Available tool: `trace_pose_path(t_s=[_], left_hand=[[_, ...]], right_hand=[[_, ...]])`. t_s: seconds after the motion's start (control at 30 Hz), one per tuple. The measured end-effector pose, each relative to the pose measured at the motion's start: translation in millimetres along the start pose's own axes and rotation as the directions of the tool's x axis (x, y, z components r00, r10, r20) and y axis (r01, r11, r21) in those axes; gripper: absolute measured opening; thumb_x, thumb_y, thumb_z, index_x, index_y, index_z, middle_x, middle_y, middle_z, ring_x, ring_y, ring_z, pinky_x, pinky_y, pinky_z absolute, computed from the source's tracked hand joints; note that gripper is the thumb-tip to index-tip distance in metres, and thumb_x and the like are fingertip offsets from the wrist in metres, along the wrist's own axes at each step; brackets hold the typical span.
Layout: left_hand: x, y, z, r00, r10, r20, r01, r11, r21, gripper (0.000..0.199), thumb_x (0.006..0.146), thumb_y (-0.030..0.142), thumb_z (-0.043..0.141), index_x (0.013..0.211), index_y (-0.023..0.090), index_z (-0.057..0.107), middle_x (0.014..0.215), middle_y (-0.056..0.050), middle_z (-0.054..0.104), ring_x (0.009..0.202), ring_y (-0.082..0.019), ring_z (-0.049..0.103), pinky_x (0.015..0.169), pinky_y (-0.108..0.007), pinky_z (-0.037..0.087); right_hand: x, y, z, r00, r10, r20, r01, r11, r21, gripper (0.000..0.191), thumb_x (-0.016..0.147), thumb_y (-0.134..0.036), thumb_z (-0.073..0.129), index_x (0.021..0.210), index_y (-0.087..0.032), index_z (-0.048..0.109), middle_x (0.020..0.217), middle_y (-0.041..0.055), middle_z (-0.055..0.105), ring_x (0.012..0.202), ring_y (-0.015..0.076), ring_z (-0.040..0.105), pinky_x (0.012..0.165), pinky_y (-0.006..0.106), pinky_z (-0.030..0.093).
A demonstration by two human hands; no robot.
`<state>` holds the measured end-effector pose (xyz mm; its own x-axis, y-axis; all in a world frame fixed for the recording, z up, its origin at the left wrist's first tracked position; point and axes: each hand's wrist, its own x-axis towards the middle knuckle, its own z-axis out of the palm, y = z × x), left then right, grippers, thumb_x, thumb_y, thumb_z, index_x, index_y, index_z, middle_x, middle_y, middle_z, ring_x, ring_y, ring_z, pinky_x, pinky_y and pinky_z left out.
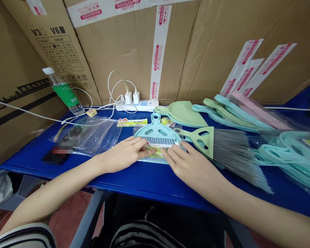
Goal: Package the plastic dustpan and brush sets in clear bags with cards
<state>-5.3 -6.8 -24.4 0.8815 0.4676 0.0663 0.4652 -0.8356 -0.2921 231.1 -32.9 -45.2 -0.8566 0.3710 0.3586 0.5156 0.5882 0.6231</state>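
A turquoise plastic hand brush (157, 131) with grey bristles lies flat on a clear plastic bag (142, 159) at the table's middle. A yellow printed label card (155, 152) lies across the bristles' lower edge. My left hand (125, 155) comes in from the left, and its fingertips press on the card. My right hand (191, 165) has spread fingers on the card's right end, beside the brush. Right of that hand lies a pale green broom (204, 141) with long grey bristles. Part of the card is hidden under my fingers.
A green dustpan (182, 113) and stacks of turquoise and green dustpans (229, 115) fill the right. A power strip (136, 105), water bottle (63, 91), loose bag (90, 136) and blurred object (57, 153) sit on the blue table (134, 179). Cardboard boxes (124, 44) stand behind.
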Motion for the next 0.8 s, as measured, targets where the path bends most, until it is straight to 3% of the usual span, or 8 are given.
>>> trace_pose_path(t_s=[0.27, 0.5, 0.57, 0.67, 0.8], left_hand=[[-1, -2, -6.8, 0.999, -0.018, 0.040, 0.015, 0.997, 0.079, 0.043, 0.095, 0.007, 0.041, 0.130, 0.021, 0.061, 0.096, -0.008, 0.061, 0.092, -0.021, 0.055, 0.076, -0.033, 0.038], [-7, -8, -12.2, 0.998, -0.049, 0.032, 0.046, 0.995, 0.092, 0.042, 0.091, 0.009, 0.045, 0.123, 0.023, 0.066, 0.085, -0.007, 0.056, 0.086, -0.023, 0.052, 0.073, -0.034, 0.039], [-9, -10, -13.9, 0.997, -0.060, 0.048, 0.056, 0.995, 0.078, 0.044, 0.089, 0.008, 0.045, 0.124, 0.023, 0.066, 0.083, -0.007, 0.054, 0.084, -0.022, 0.050, 0.073, -0.033, 0.040], [-12, -13, -15.9, 0.997, -0.065, 0.045, 0.062, 0.996, 0.060, 0.046, 0.086, 0.006, 0.044, 0.122, 0.023, 0.068, 0.078, -0.005, 0.050, 0.079, -0.022, 0.049, 0.071, -0.032, 0.042], [-18, -18, -18.2, 0.997, -0.071, -0.003, 0.071, 0.997, 0.029, 0.047, 0.083, 0.002, 0.044, 0.113, 0.025, 0.072, 0.075, -0.004, 0.049, 0.071, -0.020, 0.046, 0.066, -0.032, 0.043]], right_hand=[[-4, 1, -1, 0.996, 0.031, 0.078, -0.033, 0.999, 0.019, 0.031, 0.082, -0.001, 0.050, 0.079, -0.017, 0.077, 0.082, 0.0108, 0.069, 0.085, 0.0259, 0.056, 0.077, 0.037, 0.045], [-12, 9, -5, 0.989, 0.089, 0.116, -0.098, 0.993, 0.067, 0.034, 0.079, 0.001, 0.048, 0.069, -0.018, 0.074, 0.075, 0.0122, 0.068, 0.079, 0.0265, 0.055, 0.072, 0.039, 0.043], [-15, 13, -6, 0.982, 0.098, 0.160, -0.115, 0.988, 0.101, 0.034, 0.080, 0.000, 0.048, 0.071, -0.019, 0.075, 0.073, 0.0115, 0.068, 0.076, 0.0258, 0.056, 0.070, 0.039, 0.041], [-20, 18, -6, 0.973, 0.112, 0.203, -0.142, 0.980, 0.138, 0.031, 0.085, -0.007, 0.049, 0.091, -0.016, 0.077, 0.068, 0.0096, 0.070, 0.071, 0.0237, 0.059, 0.069, 0.037, 0.040], [-28, 25, -4, 0.974, 0.131, 0.185, -0.164, 0.971, 0.176, 0.027, 0.092, -0.022, 0.053, 0.101, -0.014, 0.077, 0.066, 0.0074, 0.071, 0.068, 0.0218, 0.063, 0.070, 0.035, 0.041]])
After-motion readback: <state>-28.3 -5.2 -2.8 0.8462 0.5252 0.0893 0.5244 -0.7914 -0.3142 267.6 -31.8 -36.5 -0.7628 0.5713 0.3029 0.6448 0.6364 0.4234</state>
